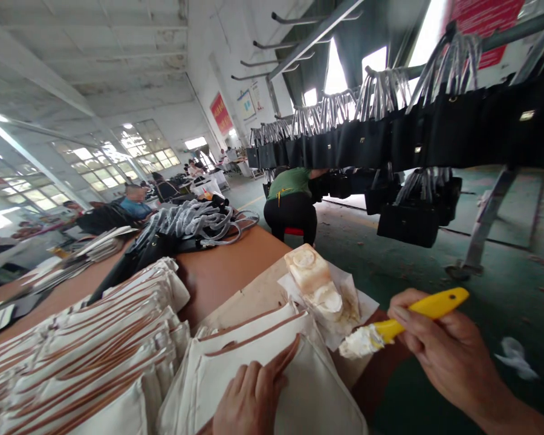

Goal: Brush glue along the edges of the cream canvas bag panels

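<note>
My right hand [439,338] grips the yellow handle of a brush [417,314], its tip thickly coated with white paste and pointing left. My left hand [249,396] is closed, with its curled fingers at the brown edge of a white bag piece [320,393]. One brown strip of that piece extends up and right past the fingers; the thumb's hold is partly hidden. Just beyond stands a paste-smeared plastic container [312,275], resting on a stained white sheet [358,302] at the table corner. The brush tip hovers near this sheet, apart from the white piece.
Stacked white pieces with brown edges [95,350] fill the table's left. Behind them lie black bags with grey wrapped handles [185,223]. A person in a green top [290,187] bends beside a rack of black bags [372,142]. The brown table [236,260] ends at right.
</note>
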### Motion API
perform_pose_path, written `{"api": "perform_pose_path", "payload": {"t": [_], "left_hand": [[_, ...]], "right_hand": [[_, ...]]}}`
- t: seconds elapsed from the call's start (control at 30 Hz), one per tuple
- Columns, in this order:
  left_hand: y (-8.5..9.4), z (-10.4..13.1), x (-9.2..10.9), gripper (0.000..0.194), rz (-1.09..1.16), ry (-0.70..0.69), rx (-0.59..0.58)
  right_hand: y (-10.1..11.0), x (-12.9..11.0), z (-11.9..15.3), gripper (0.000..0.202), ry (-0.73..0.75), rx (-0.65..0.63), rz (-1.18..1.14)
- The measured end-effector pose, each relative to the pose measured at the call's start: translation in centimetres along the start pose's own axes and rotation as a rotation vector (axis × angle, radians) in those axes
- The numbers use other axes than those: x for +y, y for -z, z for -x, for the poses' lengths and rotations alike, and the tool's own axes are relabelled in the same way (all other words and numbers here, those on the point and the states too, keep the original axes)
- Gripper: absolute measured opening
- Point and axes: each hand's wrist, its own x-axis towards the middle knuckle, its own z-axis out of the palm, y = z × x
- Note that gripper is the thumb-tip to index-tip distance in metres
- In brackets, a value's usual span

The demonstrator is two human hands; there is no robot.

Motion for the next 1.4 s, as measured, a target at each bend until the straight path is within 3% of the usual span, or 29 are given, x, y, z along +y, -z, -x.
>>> {"api": "perform_pose_path", "payload": {"t": [0.13, 0.3, 0.53, 0.8, 1.07, 1.27, 1.4], "left_hand": [[-0.2, -3.5, 0.8, 0.008, 0.207, 0.191, -0.132], [-0.6, -6.3, 2.2, 0.021, 0.423, 0.259, -0.189], [-0.5, -6.7, 2.9, 0.014, 0.602, 0.308, -0.298], [-0.3, -5.6, 2.9, 0.027, 0.961, 0.255, -0.44], [-1.0, -4.6, 2.7, 0.033, 1.247, 0.319, -0.402], [0.5, -4.2, 3.5, 0.035, 1.164, 0.299, -0.381], [1.2, -3.2, 4.7, 0.037, 1.042, 0.218, -0.215]], "right_hand": [[0.3, -0.5, 0.0, 0.018, 0.004, -0.014, -0.04], [-0.4, 0.4, -0.2, 0.024, 0.014, -0.052, 0.013], [-3.4, 2.4, -2.1, 0.028, 0.024, -0.139, 0.086], [-6.4, 2.3, -2.4, 0.029, 0.059, -0.285, 0.199], [-6.6, 1.6, -3.1, 0.025, 0.281, -0.269, 0.386], [-6.2, 0.9, -2.3, 0.023, 0.253, -0.358, 0.36], [-5.7, 0.7, -3.0, 0.021, 0.253, -0.256, 0.357]]}}
